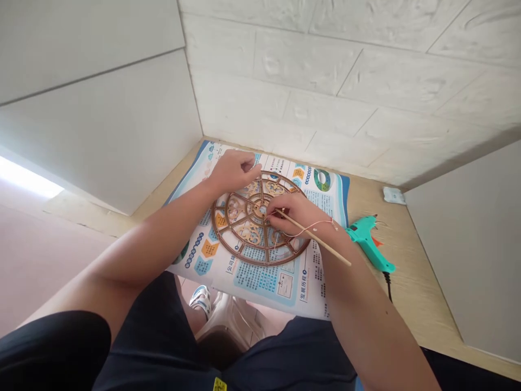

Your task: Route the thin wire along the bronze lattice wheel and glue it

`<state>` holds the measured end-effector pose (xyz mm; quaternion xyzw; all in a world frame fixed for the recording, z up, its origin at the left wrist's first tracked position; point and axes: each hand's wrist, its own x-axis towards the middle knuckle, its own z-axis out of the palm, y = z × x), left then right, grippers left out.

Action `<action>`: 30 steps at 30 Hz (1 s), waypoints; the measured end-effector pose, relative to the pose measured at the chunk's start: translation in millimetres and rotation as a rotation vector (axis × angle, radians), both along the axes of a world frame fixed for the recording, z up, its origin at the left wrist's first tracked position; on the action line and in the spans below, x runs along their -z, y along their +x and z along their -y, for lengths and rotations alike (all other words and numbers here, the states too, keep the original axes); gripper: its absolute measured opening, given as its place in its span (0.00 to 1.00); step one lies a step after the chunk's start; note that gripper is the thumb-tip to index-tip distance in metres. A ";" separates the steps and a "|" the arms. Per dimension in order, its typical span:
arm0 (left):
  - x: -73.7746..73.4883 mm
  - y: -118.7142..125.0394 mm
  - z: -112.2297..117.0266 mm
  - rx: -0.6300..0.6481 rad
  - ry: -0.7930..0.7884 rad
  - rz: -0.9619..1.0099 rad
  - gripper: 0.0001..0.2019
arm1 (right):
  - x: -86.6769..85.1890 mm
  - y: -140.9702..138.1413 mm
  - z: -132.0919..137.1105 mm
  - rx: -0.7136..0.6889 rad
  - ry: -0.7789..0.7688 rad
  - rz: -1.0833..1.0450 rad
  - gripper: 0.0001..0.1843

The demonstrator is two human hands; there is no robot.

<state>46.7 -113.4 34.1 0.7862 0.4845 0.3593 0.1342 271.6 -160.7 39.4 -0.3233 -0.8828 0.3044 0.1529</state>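
Apart on a wooden wheel (260,262), left hand (234,172) open, right hand (291,213) pinching a stick (325,244).

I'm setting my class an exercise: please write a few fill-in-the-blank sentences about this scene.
1. The brown wheel, lying on a printed sheet, has ____ running from hub to rim.
2. The wooden stick is held in the person's ____ hand.
3. A teal glue gun lies on the desk to the ____ of the sheet.

Missing words: spokes; right; right.
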 end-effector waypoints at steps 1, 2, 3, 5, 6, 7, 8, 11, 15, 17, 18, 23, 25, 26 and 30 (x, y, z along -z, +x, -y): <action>3.0 -1.8 -2.5 0.016 0.009 -0.048 0.19 | -0.1 0.0 0.0 -0.001 -0.005 0.012 0.04; 5.4 -3.0 -5.3 0.030 0.018 -0.093 0.20 | -0.1 0.1 -0.1 -0.005 -0.013 0.023 0.05; 7.3 -3.5 -8.0 0.044 0.027 -0.135 0.20 | 0.1 0.2 -0.3 -0.013 -0.020 0.028 0.05; 9.2 -2.5 -11.6 0.089 0.045 -0.206 0.20 | 0.4 0.8 -0.8 -0.041 -0.023 0.029 0.05; 9.2 -1.1 -12.1 0.124 0.055 -0.227 0.20 | 0.5 1.2 -1.0 -0.056 -0.022 0.025 0.05; 8.7 0.5 -11.8 0.166 0.063 -0.242 0.20 | 0.4 1.7 -1.2 -0.068 -0.020 0.025 0.06; 7.6 2.2 -10.5 0.212 0.066 -0.254 0.20 | 0.1 2.1 -1.2 -0.073 -0.019 0.031 0.06; 1.2 6.5 -3.0 0.356 0.009 -0.297 0.18 | -1.1 3.3 -0.6 -0.044 -0.043 0.071 0.06; -9.3 9.0 8.5 0.541 -0.298 -0.370 0.12 | -0.9 4.4 -0.5 -0.037 -0.074 0.092 0.06; -12.5 9.7 12.3 0.611 -0.482 -0.414 0.07 | 0.3 4.8 -1.3 -0.052 -0.090 0.082 0.05; -13.4 10.1 13.5 0.636 -0.545 -0.431 0.06 | 1.0 5.1 -1.8 -0.055 -0.096 0.076 0.05; -13.8 13.2 16.4 0.691 -0.565 -0.436 0.09 | 3.5 5.9 -3.8 -0.067 -0.143 0.053 0.07; -12.7 14.3 16.9 0.689 -0.557 -0.442 0.08 | 4.2 6.1 -3.9 -0.075 -0.162 0.050 0.07; -11.9 14.8 17.2 0.681 -0.559 -0.447 0.08 | 4.5 6.2 -3.9 -0.074 -0.170 0.050 0.07; -6.6 18.0 18.3 0.624 -0.556 -0.464 0.11 | 6.2 6.9 -4.3 -0.077 -0.187 0.037 0.10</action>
